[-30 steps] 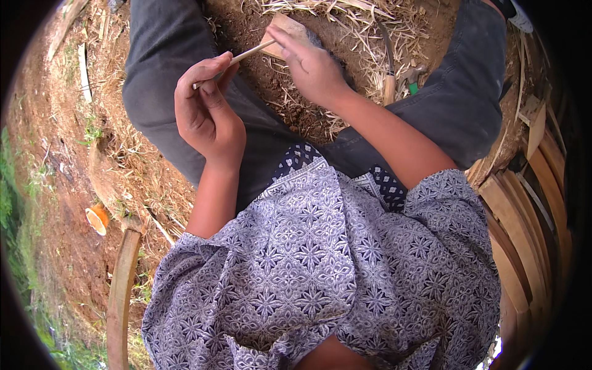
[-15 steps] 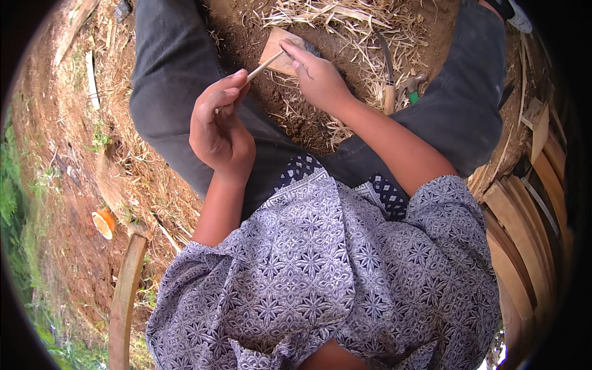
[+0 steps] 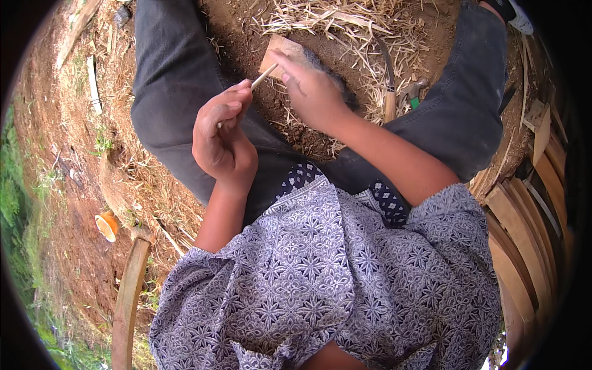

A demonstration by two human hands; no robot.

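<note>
My left hand (image 3: 223, 132) is closed around a thin pale wooden stick (image 3: 264, 77), its fingers curled and the stick slanting up to the right. Just beyond the stick's upper end is my right hand (image 3: 311, 92), fingers stretched out and slightly blurred. Its fingertips are at the stick's tip; I cannot tell whether they touch it. Behind the right hand, a flat wooden block (image 3: 275, 44) lies on the soil, partly hidden. Against that block sits a dark grey, rough-looking thing (image 3: 336, 80) whose kind I cannot make out.
A curved blade with a wooden handle (image 3: 390, 105) lies by my right knee, next to a metal tool with a green part (image 3: 414, 94). Pale shavings (image 3: 333, 18) cover the ground ahead. Wooden planks (image 3: 521, 240) stand at the right; an orange cup-like object (image 3: 106, 227) lies left.
My right hand has shifted slightly down and toward me, showing more of the block and the dark thing. My left hand still grips the stick, almost unmoved.
</note>
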